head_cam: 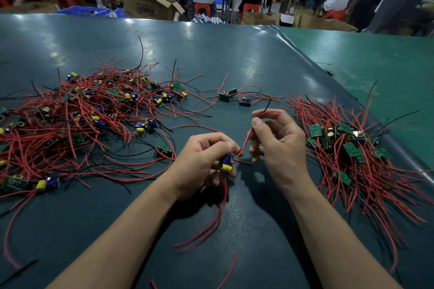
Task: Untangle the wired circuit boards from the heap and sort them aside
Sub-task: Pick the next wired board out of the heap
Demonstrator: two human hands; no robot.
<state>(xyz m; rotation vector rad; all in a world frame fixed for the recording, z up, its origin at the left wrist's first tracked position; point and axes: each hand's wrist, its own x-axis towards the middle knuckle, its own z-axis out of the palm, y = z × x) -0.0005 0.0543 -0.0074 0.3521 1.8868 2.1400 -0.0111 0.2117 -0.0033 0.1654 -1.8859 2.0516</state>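
A big tangled heap [77, 110] of small green circuit boards with red and black wires covers the left of the dark green table [211, 54]. My left hand [202, 162] grips one small board [227, 164] with blue and yellow parts, held above the table near its middle; red wires hang down from it. My right hand [277, 143] pinches that board's red and black wires [267, 112] between thumb and forefinger, just right of the board. A sorted pile [347, 148] of boards with wires laid roughly parallel lies at the right.
Three loose boards [234, 97] with wires lie in the middle, beyond my hands. A single board [164, 149] lies just left of my left hand. The table's right edge runs diagonally past the sorted pile. Seated people, cardboard boxes and blue crates fill the background.
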